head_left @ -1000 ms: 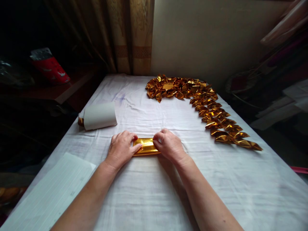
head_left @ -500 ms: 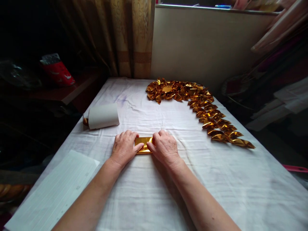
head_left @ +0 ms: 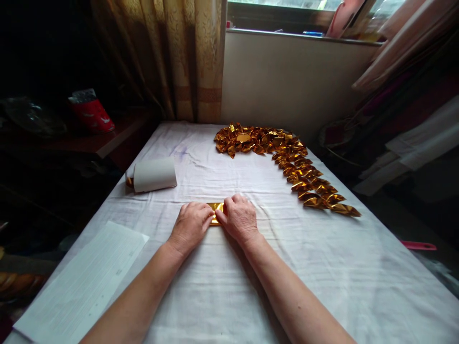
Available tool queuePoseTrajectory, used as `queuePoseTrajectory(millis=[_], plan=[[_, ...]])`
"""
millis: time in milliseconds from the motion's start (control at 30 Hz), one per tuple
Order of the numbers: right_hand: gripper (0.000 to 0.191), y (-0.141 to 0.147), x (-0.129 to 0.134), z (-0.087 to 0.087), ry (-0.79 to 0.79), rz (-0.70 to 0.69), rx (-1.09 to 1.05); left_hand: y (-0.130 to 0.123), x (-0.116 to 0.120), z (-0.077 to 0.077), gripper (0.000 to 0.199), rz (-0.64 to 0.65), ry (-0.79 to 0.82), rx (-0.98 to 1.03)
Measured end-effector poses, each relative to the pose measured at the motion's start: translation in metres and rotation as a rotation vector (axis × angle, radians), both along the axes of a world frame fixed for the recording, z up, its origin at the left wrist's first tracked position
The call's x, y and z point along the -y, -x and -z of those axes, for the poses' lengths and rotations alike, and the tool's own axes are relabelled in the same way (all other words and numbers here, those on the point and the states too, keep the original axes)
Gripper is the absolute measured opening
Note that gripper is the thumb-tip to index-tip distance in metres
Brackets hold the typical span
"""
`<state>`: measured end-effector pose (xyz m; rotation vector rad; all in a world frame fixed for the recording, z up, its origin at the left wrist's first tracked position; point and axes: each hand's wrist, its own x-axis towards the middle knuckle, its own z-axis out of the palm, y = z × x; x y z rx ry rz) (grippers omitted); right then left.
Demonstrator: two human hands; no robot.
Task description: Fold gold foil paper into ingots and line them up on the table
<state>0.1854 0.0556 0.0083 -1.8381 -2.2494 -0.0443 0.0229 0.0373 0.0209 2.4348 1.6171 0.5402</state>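
Note:
A small flat strip of shiny gold foil paper lies on the white cloth of the table, between my hands. My left hand covers its left part, fingers curled and thumb pressed on the foil. On the right part, my right hand grips the foil with bent fingers and thumb. The two thumbs nearly meet over the strip. Folded gold foil pieces form a bunch at the back of the table, and a double row of them runs down its right side.
A curved white card with gold foil under it sits at the left. Lined paper sheets lie at the near left on the white cloth. A red cup stands on a dark side table.
My left hand has slid right over the foil, closer to my right hand, and covers more of it. The camera view has tilted up slightly, showing more of the window.

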Motion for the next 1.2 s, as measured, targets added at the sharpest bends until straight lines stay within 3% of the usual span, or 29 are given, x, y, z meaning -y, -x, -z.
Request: queuePoseTrajectory(millis=[333, 600, 967, 1200], plan=[[0.023, -0.001, 0.004, 0.011, -0.077, -0.008, -0.070, 0.002, 0.002, 0.012, 0.008, -0.046, 0.058, 0.107], [0.038, -0.003, 0.019, 0.011, -0.043, -0.022, -0.112, -0.003, 0.009, 0.016, 0.005, -0.103, 0.020, 0.093], [0.034, -0.045, 0.022, 0.021, 0.058, -0.131, -0.175, -0.004, 0.007, 0.016, 0.007, -0.140, 0.041, 0.072], [0.035, -0.043, 0.024, 0.024, 0.031, -0.131, -0.169, -0.030, 0.008, 0.018, 0.029, -0.290, 0.021, -0.032]])
